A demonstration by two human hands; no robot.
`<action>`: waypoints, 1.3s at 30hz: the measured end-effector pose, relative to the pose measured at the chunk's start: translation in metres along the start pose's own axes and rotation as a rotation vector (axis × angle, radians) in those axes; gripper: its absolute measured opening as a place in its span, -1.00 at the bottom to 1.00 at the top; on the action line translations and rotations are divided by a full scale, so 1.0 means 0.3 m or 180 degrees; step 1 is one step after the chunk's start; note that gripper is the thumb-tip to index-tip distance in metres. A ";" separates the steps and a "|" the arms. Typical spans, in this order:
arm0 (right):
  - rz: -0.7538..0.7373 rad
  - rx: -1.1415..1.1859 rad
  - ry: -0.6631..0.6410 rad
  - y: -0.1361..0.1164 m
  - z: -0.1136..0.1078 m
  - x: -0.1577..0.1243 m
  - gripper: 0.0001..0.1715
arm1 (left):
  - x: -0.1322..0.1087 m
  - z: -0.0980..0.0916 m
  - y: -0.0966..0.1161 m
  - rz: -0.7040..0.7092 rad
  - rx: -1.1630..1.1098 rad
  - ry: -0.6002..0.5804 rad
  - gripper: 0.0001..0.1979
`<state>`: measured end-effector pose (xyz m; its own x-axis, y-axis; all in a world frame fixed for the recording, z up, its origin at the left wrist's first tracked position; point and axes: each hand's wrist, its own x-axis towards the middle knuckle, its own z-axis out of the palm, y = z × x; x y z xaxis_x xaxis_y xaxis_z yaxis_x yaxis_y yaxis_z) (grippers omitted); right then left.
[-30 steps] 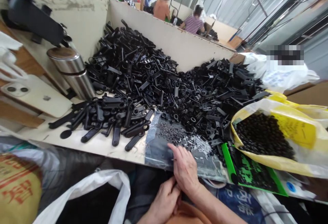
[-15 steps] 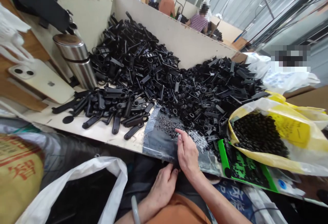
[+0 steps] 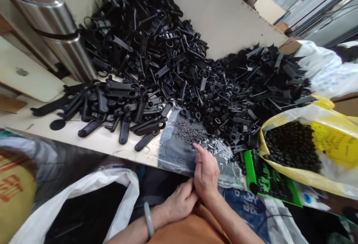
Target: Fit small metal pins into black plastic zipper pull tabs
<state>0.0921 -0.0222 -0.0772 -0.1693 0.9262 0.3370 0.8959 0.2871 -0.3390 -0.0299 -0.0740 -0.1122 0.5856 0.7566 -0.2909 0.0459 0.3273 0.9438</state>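
Low over the table's front edge, my right hand reaches with its index finger stretched toward two small heaps. Dark screws lie beyond the fingertip, and silvery pins are just to the right of it. I see nothing held in this hand; its other fingers are partly bent and overlap. My left hand rests by my lap against the heel of the right hand, its fingertips hidden. A dark mat lies under the heaps. To the left, black plastic handles lie in a loose row.
Big piles of black plastic parts fill the back. At the right stand a green tray and a yellow-white bag of small black pieces. A steel flask and a phone are left. An open white sack sits below the edge.
My view has tipped down and come closer to the table. The left hand has come up against the right hand; the right keeps its pointing pose by the heaps.
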 end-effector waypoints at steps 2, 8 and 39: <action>0.0164 0.0257 0.0009 0.006 0.003 -0.009 -0.59 | 0.003 -0.004 -0.006 0.0030 0.0112 0.0011 -0.69; 0.1129 0.1042 0.0347 0.004 -0.040 -0.016 -0.65 | 0.020 0.004 -0.024 0.0009 0.0382 -0.0011 -0.70; -0.0021 0.0011 -0.0319 -0.028 -0.018 0.052 -0.58 | 0.039 0.052 -0.016 -0.0109 0.0567 -0.0007 -0.69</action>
<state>0.0843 -0.0116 -0.0643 -0.2155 0.9441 0.2495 0.8933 0.2938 -0.3401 -0.0106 -0.0756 -0.1176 0.5829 0.7455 -0.3231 0.2083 0.2472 0.9463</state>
